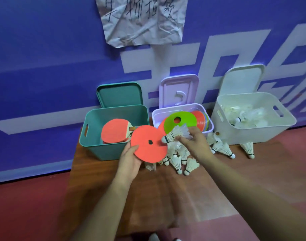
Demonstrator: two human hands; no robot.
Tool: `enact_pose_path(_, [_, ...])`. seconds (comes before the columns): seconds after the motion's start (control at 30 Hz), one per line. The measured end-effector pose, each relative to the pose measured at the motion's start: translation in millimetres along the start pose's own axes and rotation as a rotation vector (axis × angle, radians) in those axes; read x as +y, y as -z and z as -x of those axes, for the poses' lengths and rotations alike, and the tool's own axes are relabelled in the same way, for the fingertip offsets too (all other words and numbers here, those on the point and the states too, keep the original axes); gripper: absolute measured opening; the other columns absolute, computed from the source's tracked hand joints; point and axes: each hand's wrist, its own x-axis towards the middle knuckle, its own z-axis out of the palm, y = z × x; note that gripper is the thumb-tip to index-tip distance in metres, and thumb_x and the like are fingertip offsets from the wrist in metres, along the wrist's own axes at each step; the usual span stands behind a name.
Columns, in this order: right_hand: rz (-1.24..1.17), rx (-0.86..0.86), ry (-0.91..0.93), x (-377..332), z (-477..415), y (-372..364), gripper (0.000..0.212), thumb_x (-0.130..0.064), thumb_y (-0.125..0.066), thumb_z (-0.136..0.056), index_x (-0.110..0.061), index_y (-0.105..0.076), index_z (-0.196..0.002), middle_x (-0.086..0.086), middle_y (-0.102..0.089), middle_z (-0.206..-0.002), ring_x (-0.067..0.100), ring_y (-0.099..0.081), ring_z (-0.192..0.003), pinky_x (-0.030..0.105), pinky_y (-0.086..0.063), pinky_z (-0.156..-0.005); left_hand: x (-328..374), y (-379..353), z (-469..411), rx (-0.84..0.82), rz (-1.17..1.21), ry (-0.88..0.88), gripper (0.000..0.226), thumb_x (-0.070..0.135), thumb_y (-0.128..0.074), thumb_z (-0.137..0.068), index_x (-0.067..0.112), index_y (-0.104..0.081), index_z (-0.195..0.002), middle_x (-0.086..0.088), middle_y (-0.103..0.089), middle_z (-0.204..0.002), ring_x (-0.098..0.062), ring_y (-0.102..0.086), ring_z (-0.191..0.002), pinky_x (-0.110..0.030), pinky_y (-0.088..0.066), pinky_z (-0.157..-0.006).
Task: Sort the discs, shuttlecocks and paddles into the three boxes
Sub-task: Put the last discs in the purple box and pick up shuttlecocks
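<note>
My left hand [129,162] grips the lower edge of an orange disc [148,144], held tilted in front of the green box [114,148]. A white shuttlecock [176,133] is pinched in my right hand [194,145], its cork pointing left, just in front of the lilac box [156,117]. Red paddles [115,130] lie in the green box. The lilac box holds a green disc [181,120] and orange discs [199,119]. Shuttlecocks [246,117] fill the white box [253,134]. Several loose shuttlecocks [180,159] lie on the wooden board below my hands.
The three boxes stand in a row against a blue wall, their lids [120,94] leaning behind them. A crumpled paper sign [141,20] hangs above. More shuttlecocks [223,149] lie before the white box. The wooden board [148,197] rests on a red floor.
</note>
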Motion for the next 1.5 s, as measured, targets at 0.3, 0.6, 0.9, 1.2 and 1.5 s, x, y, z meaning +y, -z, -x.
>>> enact_pose_path(0.3, [0.023,0.192,0.017,-0.9,-29.2,104.0,0.008,-0.018,-0.075,-0.081,-0.022,-0.072,-0.088,0.002,-0.065,-0.104,-0.011,-0.057,-0.093,0.005,-0.041,-0.078,-12.6,-129.4,-44.7,-0.180,-0.108,0.059,0.040,-0.003,-0.041,-0.094,0.008,-0.049,-0.131,-0.020,-0.057,-0.130,-0.029,-0.059,-0.105,-0.056,-0.041,-0.099])
enact_pose_path(0.6, [0.049,0.302,-0.124,65.9,-100.3,224.3,0.003,-0.018,-0.070,-0.084,-0.018,-0.067,-0.083,-0.008,-0.070,-0.077,0.005,-0.064,-0.071,0.023,-0.044,-0.064,-86.6,-232.8,-93.4,-0.108,-0.083,0.082,0.038,-0.003,-0.041,-0.094,0.015,-0.054,-0.124,-0.014,-0.059,-0.129,-0.033,-0.052,-0.123,-0.053,-0.044,-0.098])
enact_pose_path(0.9, [0.382,0.320,-0.152,116.4,-195.5,275.5,0.048,-0.028,-0.066,-0.083,-0.008,-0.053,-0.124,0.011,-0.053,-0.129,0.028,-0.047,-0.123,0.039,-0.039,-0.105,-133.8,-252.4,-112.5,0.024,-0.054,0.042,0.043,0.000,-0.038,-0.097,0.014,-0.048,-0.136,-0.011,-0.057,-0.134,-0.030,-0.056,-0.119,-0.053,-0.052,-0.088])
enact_pose_path(1.2, [0.158,-0.210,-0.076,91.3,-183.4,165.2,0.042,-0.039,-0.062,-0.089,-0.011,-0.055,-0.120,0.006,-0.066,-0.104,0.023,-0.063,-0.095,0.037,-0.050,-0.085,-129.0,-210.6,-117.8,0.125,-0.054,0.029,0.044,-0.001,-0.037,-0.096,0.005,-0.042,-0.140,-0.017,-0.055,-0.135,-0.036,-0.050,-0.127,-0.062,-0.037,-0.104])
enact_pose_path(1.5, [0.189,-0.260,-0.157,100.5,-193.1,80.1,0.041,0.000,-0.065,-0.077,-0.008,-0.052,-0.115,0.012,-0.066,-0.092,0.031,-0.063,-0.091,0.043,-0.049,-0.080,-110.4,-159.0,-155.9,0.336,-0.715,-0.082,0.039,-0.006,-0.061,-0.087,0.008,-0.054,-0.122,-0.018,-0.065,-0.116,-0.025,-0.063,-0.090,-0.038,-0.053,-0.082])
